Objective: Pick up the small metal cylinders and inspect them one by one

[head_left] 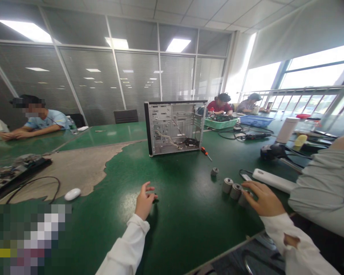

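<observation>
– White sleeves (125,246) lie closest in the head view. What about the left hand (145,202)?

– It is over the green counter (177,221), thumb and fingers half curled, with a fair gap between them.

– And the right hand (265,198)?

– That one is at the metal cylinders (236,191), palm down, fingers reaching over the nearest of them. Thumb and forefinger are spread, but that cylinder is blurred and partly covered, so I can't tell whether it is gripped or only touched.

– How are the cylinders arranged?

– Two stand upright close together, just beside the covered one. Another is farther off, on its own, toward the computer case (174,131).

– Is the case closed up?

– Its side facing the camera is open, with cables (167,138) visible inside. It stands upright beyond both hands, and a screwdriver (206,153) with an orange handle lies near its right bottom corner.

– Anything else nearby?

– Right of the cylinders is a long white device (275,181), close to a neighbour's grey clothing (323,191). Far to the left is a white mouse (72,194). Behind the case, to the right, are a green basket (222,123) and a blue basket (256,122).
</observation>
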`<state>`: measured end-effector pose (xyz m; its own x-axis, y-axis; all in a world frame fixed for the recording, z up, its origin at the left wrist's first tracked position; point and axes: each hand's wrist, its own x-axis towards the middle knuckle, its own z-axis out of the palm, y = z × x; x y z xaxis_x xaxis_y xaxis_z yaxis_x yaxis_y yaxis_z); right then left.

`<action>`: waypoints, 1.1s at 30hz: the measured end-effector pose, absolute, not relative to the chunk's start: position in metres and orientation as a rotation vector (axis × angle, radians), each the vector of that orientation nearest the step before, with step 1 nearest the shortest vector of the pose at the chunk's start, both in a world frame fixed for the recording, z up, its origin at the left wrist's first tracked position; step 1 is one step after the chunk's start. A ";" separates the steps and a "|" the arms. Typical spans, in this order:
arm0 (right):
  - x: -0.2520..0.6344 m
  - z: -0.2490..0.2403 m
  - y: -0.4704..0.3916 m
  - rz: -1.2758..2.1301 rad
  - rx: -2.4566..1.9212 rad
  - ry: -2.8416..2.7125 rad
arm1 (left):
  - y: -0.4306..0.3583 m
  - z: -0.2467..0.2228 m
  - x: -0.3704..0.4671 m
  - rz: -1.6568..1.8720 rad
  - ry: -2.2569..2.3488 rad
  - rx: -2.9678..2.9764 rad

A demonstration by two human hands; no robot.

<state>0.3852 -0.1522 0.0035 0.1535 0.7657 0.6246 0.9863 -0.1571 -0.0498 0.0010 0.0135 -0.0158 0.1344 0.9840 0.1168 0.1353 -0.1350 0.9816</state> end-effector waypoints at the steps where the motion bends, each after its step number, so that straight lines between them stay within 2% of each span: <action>1: 0.382 0.007 -0.146 -0.617 -2.024 -1.697 | 0.013 -0.015 0.001 1.134 1.158 1.462; 7: 0.364 0.025 -0.103 -0.213 -2.458 -1.817 | 0.011 -0.012 0.001 1.129 1.150 1.474; 10: 0.363 0.029 -0.090 -0.107 -2.503 -1.911 | 0.012 -0.012 0.001 1.127 1.145 1.475; 20: 0.333 0.032 -0.076 -0.023 -2.275 -2.090 | 0.013 -0.013 0.002 1.128 1.152 1.448; 33: 0.174 0.031 -0.037 0.181 -1.638 -2.186 | 0.003 -0.004 0.000 1.100 1.057 1.681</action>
<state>0.1741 -0.0374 0.0313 -0.2324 0.9431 0.2379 0.8913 0.3044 -0.3361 -0.0002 0.0030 -0.0043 0.2573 0.9377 0.2336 0.1959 -0.2874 0.9376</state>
